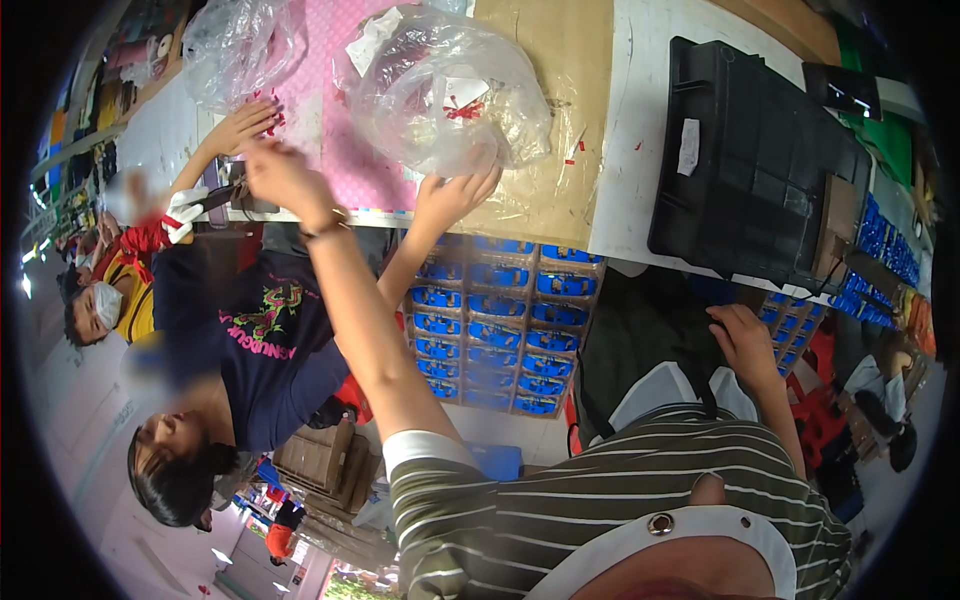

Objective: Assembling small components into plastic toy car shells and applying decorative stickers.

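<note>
My left hand (285, 180) reaches far left over the table edge, beside a co-worker's hand (243, 127). Its fingers are smeared by motion, so whether it grips anything does not show. Small red pieces (277, 125) lie by those fingers on a pink bubble-wrap sheet (350, 170). A clear plastic bag (520, 85) holding red pieces (463, 110) sits to the right, with the co-worker's other hand (455, 200) touching its near side. My right hand (743, 340) rests low by my lap, fingers apart and holding nothing, just below a black plastic crate (765, 160).
Another clear bag (235, 50) lies at the far left. Brown cardboard (560, 190) covers the table's middle, with a few red scraps on it. Beneath the table stand stacked trays of blue items (490, 320). The co-worker in a navy shirt (270, 330) is close on my left.
</note>
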`<state>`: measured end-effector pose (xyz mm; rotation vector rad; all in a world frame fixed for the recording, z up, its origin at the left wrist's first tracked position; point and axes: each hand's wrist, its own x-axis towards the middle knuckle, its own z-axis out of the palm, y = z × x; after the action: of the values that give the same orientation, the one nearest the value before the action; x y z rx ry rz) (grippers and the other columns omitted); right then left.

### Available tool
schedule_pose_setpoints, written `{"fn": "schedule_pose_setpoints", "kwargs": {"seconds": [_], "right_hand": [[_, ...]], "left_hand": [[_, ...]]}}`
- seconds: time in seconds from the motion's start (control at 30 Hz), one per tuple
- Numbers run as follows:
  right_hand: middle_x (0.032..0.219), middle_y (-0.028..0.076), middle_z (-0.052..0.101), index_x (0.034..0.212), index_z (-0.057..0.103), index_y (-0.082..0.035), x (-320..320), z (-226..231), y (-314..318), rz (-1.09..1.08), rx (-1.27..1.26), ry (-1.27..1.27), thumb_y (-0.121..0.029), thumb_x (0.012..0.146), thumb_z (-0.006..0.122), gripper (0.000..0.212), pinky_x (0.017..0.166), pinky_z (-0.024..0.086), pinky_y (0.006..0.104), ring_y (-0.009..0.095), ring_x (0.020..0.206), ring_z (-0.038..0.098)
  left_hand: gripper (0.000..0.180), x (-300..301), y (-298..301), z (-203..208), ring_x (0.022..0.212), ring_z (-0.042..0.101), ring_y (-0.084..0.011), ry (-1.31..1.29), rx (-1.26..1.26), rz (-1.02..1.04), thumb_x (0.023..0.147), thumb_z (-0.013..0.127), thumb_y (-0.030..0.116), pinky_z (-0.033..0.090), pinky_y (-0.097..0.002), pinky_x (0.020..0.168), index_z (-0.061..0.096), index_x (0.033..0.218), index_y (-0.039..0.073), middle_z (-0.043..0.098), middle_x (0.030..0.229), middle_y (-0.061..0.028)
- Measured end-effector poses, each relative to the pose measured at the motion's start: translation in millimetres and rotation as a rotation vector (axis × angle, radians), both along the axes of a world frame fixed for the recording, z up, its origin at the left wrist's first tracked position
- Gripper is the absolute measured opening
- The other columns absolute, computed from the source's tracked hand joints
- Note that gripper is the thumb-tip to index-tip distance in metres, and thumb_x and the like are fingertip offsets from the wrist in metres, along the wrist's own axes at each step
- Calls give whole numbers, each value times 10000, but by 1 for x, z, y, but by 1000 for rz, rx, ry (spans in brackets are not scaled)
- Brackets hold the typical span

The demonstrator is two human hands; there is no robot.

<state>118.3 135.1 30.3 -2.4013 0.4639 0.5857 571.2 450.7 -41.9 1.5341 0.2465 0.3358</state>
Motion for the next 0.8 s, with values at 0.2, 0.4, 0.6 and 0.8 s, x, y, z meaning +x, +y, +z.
{"fn": "schedule_pose_setpoints", "kwargs": {"seconds": [0.2, 0.4, 0.6, 0.8], "right_hand": [[950, 137, 595, 1016, 588, -25, -10, 5, -2, -33, 19, -34, -78, 807, 595, 217, 761, 469, 391, 322, 888, 569], [954, 144, 594, 1023, 584, -23, -30, 5, -8, -90, 18, -35, -82, 812, 592, 219, 763, 465, 396, 331, 893, 568], [950, 149, 596, 1023, 583, -19, -44, 1, -12, -131, 34, -46, -73, 808, 593, 222, 762, 467, 391, 330, 889, 571], [956, 153, 600, 1024, 584, -26, -50, 1, -16, -162, 32, -41, -77, 810, 594, 219, 770, 470, 399, 336, 891, 574]], "left_hand": [[174, -181, -145, -28, 682, 595, -285, -247, 720, -702, 764, 684, 173, 473, -371, 610, 629, 893, 70, 601, 793, -109], [115, -200, -175, -71, 660, 601, -325, -68, 1004, -643, 801, 628, 159, 472, -406, 562, 589, 846, 61, 584, 843, -121], [42, -208, -184, -68, 654, 593, -325, -148, 976, -644, 839, 585, 118, 478, -393, 563, 599, 847, 79, 577, 846, -95], [139, -221, -216, -59, 634, 610, -264, -10, 619, -814, 795, 615, 57, 481, -346, 591, 643, 930, 45, 641, 754, -148]]}}
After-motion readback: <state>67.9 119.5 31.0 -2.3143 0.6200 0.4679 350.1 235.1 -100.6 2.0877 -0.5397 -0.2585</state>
